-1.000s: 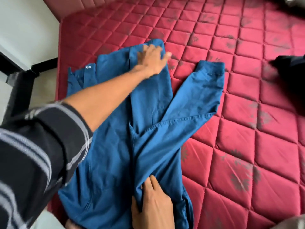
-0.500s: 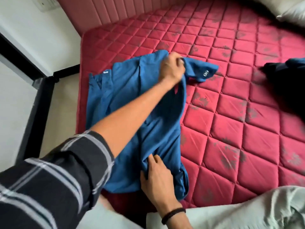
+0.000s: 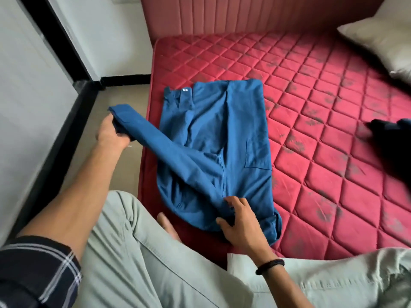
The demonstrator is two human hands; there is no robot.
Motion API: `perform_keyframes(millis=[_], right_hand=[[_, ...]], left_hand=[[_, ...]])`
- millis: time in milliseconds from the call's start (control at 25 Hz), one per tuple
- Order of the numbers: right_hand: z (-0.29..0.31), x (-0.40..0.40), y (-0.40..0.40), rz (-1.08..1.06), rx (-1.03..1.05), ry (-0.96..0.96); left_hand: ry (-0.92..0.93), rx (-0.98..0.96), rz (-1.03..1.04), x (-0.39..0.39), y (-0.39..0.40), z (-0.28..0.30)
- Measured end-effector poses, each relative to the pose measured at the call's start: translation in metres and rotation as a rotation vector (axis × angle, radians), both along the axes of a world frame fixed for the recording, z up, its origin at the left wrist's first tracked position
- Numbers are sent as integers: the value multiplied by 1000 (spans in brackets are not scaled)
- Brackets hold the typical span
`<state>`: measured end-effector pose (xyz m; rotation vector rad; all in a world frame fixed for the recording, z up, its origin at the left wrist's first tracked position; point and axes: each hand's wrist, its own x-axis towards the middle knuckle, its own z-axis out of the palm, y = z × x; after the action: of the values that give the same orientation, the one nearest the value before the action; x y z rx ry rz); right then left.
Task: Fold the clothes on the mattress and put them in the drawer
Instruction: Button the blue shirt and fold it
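Nearest us, our right hand sits at the bottom hem of the blue shirt, fingers curled and pinching a fold of cloth against the red mattress. Out to the side our left hand reaches over the floor past the mattress edge, fingers clenched round the sleeve end, pulling the sleeve into a taut diagonal across the shirt's body. Half a second ago that hand was up at the shirt's far edge gripping the cuff; now it has swung the sleeve across to the near-left side. The shirt lies flat near the mattress's left edge, collar buttons facing away from us. Further out, a dark garment rests at the right, a pale pillow beyond it, and the padded headboard meets the white wall.
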<state>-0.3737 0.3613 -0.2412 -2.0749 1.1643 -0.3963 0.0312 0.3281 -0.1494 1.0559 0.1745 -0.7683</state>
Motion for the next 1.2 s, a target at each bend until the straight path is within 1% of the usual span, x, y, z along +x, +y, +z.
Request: perform_keyframes(millis=[40, 80, 120, 160, 200, 240, 280, 360, 400, 440, 480, 520, 560, 600, 640, 720, 760, 840, 880, 960, 1040, 1120, 1200], right_hand=[[12, -7, 2, 62, 72, 12], [23, -14, 2, 107, 114, 26], [33, -21, 4, 87, 108, 33], [39, -26, 5, 2, 14, 40], [38, -34, 5, -110, -160, 77], [34, -38, 5, -168, -321, 147], [25, -41, 8, -142, -409, 238], [-3, -41, 14, 8, -461, 381], [-5, -38, 10, 26, -441, 373], [8, -26, -4, 12, -370, 310], [29, -11, -20, -31, -255, 217], [59, 6, -34, -53, -123, 78], [88, 24, -50, -56, -6, -88], [116, 42, -68, -51, 84, -245], [142, 59, -85, -17, 164, -368], [185, 82, -110, 19, 294, -583], [203, 83, -120, 9, 336, -681], [228, 67, -138, -94, 365, -824], [233, 53, -146, -163, 374, -869], [238, 19, -156, -276, 402, -925], [242, -5, -157, -368, 387, -915], [249, -21, -155, -490, 352, -905], [256, -30, -157, -598, 330, -923]], left_hand=[[-15, -8, 9, 4, 3, -9], [-20, -61, -13, 6, 3, -16], [-11, -127, -22, 7, 3, -18], [-29, -171, -45, 13, 0, -23], [-49, -193, -40, 13, -1, -21], [-63, -197, -41, 13, -3, -20], [-86, -214, -46, 12, -3, -20], [-142, -298, -91, 13, -2, -16], [-168, -331, -148, 11, -3, -13], [-173, -330, -185, 9, -6, -4], [-171, -324, -246, 4, -11, 2], [-138, -347, -328, -8, -15, 14], [-126, -373, -464, -23, -22, 23], [-167, -360, -613, -40, -31, 33], [-263, -305, -720, -59, -43, 40], [-486, -260, -912, -103, -55, 64], [-602, -271, -995, -127, -60, 80], [-791, -276, -1109, -153, -74, 96], [-873, -253, -1119, -160, -77, 103], [-1063, -145, -1043, -174, -84, 112], [-1232, -80, -963, -194, -83, 119], [-1368, -64, -796, -218, -74, 118], [-1491, -26, -639, -238, -51, 102]])
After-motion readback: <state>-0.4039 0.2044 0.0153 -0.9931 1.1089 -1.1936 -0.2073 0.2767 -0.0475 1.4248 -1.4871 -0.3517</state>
